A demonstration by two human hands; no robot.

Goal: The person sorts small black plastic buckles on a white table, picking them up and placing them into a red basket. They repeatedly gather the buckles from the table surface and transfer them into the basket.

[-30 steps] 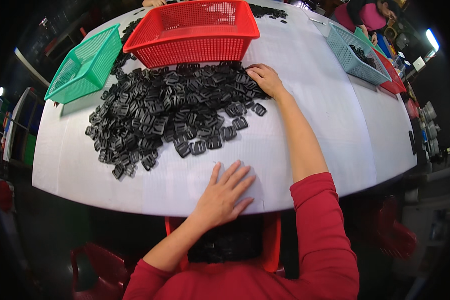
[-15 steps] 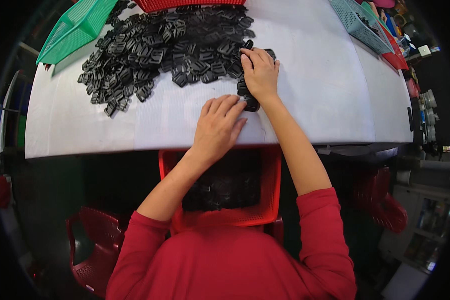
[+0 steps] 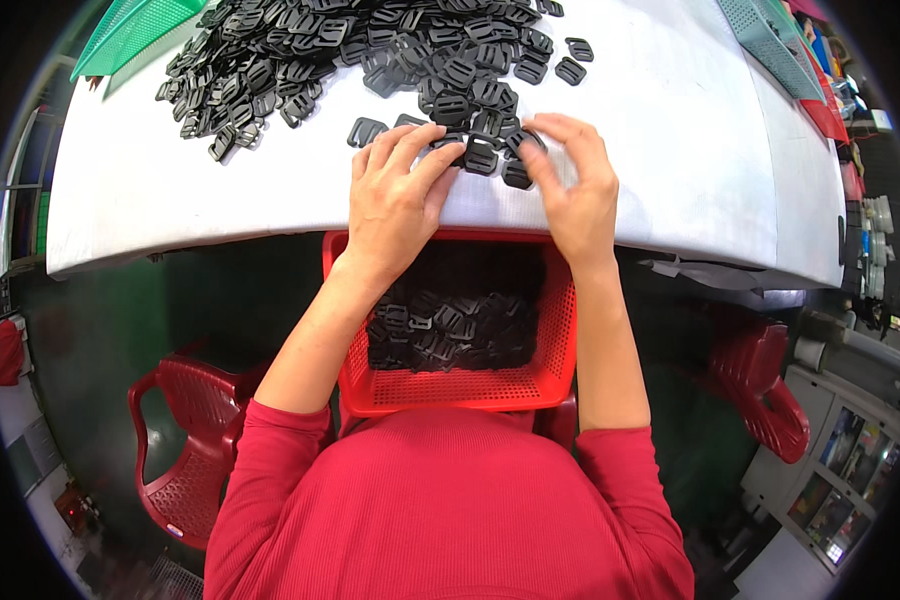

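Both hands are up over the bench (image 3: 220, 200), just beyond the red basket (image 3: 450, 390), flanking a cluster of black buckles (image 3: 481, 156)! The left hand (image 3: 395, 200), past the basket's far left corner, curves its fingers at the cluster's edge; whether it's pinching one, I can't tell from here. The right hand (image 3: 580, 195), past the far right corner, has thumb and fingers spread beside it. Farther beyond the basket, leftward, sits the big heap (image 3: 270, 60), and more buckles (image 3: 450, 335) lie inside the basket!
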